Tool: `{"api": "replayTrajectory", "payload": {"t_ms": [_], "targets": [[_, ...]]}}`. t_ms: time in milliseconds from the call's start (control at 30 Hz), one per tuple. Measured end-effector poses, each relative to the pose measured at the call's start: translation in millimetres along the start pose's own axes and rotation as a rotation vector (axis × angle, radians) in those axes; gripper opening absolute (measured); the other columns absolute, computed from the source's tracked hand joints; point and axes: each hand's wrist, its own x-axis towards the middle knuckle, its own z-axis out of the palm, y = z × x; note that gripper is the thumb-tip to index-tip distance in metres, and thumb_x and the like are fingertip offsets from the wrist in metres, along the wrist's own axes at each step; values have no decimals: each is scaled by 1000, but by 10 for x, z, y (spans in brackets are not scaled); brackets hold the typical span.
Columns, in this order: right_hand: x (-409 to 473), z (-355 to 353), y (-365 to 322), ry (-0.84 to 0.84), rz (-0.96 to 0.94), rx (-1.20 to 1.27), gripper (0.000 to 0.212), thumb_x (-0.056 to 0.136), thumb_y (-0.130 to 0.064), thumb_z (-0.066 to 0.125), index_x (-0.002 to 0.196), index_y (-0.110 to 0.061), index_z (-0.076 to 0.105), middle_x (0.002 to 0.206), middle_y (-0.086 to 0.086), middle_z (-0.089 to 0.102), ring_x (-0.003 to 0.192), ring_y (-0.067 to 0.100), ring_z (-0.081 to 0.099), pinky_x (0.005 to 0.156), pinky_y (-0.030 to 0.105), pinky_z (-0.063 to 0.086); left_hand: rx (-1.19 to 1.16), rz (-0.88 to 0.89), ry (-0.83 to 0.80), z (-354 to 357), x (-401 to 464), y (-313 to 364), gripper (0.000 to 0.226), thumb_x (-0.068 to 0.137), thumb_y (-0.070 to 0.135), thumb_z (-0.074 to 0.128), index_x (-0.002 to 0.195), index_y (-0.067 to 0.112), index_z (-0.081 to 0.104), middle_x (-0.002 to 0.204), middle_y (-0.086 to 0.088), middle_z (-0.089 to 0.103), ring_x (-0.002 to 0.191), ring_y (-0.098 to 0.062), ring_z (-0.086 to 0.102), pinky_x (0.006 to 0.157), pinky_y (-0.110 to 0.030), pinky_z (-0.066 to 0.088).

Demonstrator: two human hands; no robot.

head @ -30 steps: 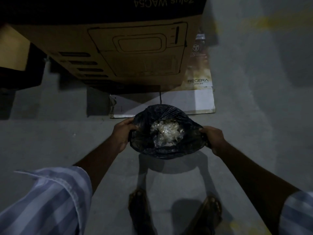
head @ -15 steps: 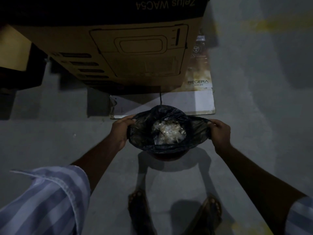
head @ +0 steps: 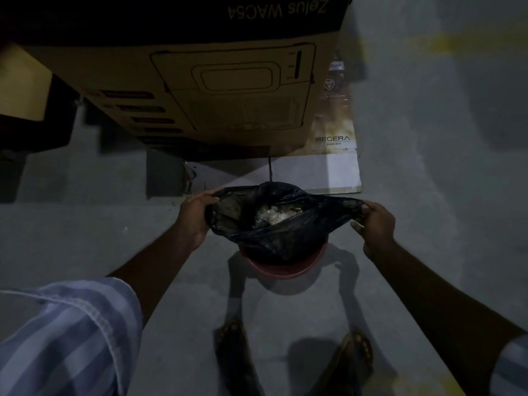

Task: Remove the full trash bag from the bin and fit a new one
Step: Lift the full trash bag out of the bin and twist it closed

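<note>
A black trash bag point(head: 274, 235) hangs stretched between my hands, its mouth open, with pale crumpled plastic waste point(head: 271, 214) showing inside. My left hand point(head: 194, 215) grips the bag's left edge. My right hand point(head: 374, 224) pinches the right edge and pulls it outward. Below the bag, the reddish round bin point(head: 285, 268) stands on the grey floor, with its near rim exposed and the bag's lower part still inside it.
A large brown cardboard box point(head: 200, 90) stands just beyond the bin, with a flat white carton point(head: 323, 172) on the floor under it. My sandalled feet point(head: 234, 350) are close behind the bin. Grey floor point(head: 428, 167) spreads to the right and left.
Both hands have lifted the bag's rim off the bin and pulled it wider apart. The bin's reddish rim has come into view under the bag.
</note>
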Motion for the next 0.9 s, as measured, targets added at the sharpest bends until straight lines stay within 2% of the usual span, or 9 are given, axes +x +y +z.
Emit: {"api": "replayTrajectory", "payload": {"t_ms": [100, 200, 333, 433, 533, 633, 733, 800, 900], "targets": [[-4, -1, -20, 3, 104, 142, 28, 99, -2, 47, 106, -10, 73, 98, 8, 71, 85, 22, 68, 68, 29, 56, -1, 15, -23, 30, -56, 52, 43, 87, -7, 45, 123, -4, 67, 120, -23, 71, 106, -37, 69, 84, -39, 60], [0, -7, -54, -3, 165, 265, 28, 102, -5, 45, 96, -15, 71, 98, 4, 69, 88, 20, 67, 72, 28, 55, -43, 23, 23, 75, -117, 135, 38, 89, -12, 39, 101, 3, 71, 89, -7, 79, 78, -21, 75, 62, -27, 61], [58, -93, -89, -49, 189, 395, 28, 101, -8, 41, 112, -9, 67, 112, 10, 69, 98, 25, 66, 87, 33, 56, -138, 17, 13, 59, -168, 237, 45, 90, -9, 35, 82, 8, 76, 78, -3, 79, 69, -20, 74, 58, -27, 60], [108, -144, -80, -56, 206, 443, 29, 99, -5, 41, 117, -4, 63, 109, 13, 67, 94, 28, 66, 80, 35, 57, -200, -16, 22, 24, -198, 281, 49, 83, -3, 36, 67, 11, 80, 78, -6, 78, 68, -23, 73, 59, -28, 60], [94, -153, -109, -46, 183, 234, 23, 97, -4, 46, 96, -13, 67, 98, 9, 67, 83, 23, 64, 68, 32, 52, -207, -40, 104, -8, -215, 274, 37, 85, -3, 35, 71, 7, 68, 70, -4, 71, 59, -21, 66, 51, -24, 54], [82, -174, -111, -57, 47, -15, 30, 94, 3, 47, 87, -16, 69, 92, 8, 67, 81, 22, 64, 65, 32, 52, -254, -38, 110, -35, -205, 225, 27, 91, -2, 34, 77, 8, 55, 62, 0, 64, 59, -19, 59, 49, -20, 50], [105, -224, -68, -64, -71, -130, 34, 88, 9, 46, 80, -15, 69, 94, 11, 68, 86, 27, 65, 66, 34, 54, -262, -46, 106, -32, -223, 214, 25, 90, 3, 39, 76, 10, 58, 58, 1, 59, 57, -19, 54, 52, -22, 46], [129, -259, -30, -67, -132, -200, 35, 86, 9, 47, 75, -15, 70, 94, 11, 68, 88, 29, 65, 65, 36, 54, -208, -69, 118, -18, -227, 207, 30, 92, 12, 46, 66, 15, 61, 50, 3, 51, 48, -18, 51, 49, -21, 43], [136, -311, -2, -46, -199, -271, 37, 88, 9, 50, 72, -18, 70, 91, 7, 68, 90, 32, 66, 66, 38, 56, -5, -40, 251, -16, -181, 150, 18, 90, 19, 62, 72, 23, 64, 44, 5, 39, 47, -18, 37, 50, -24, 32]]}}
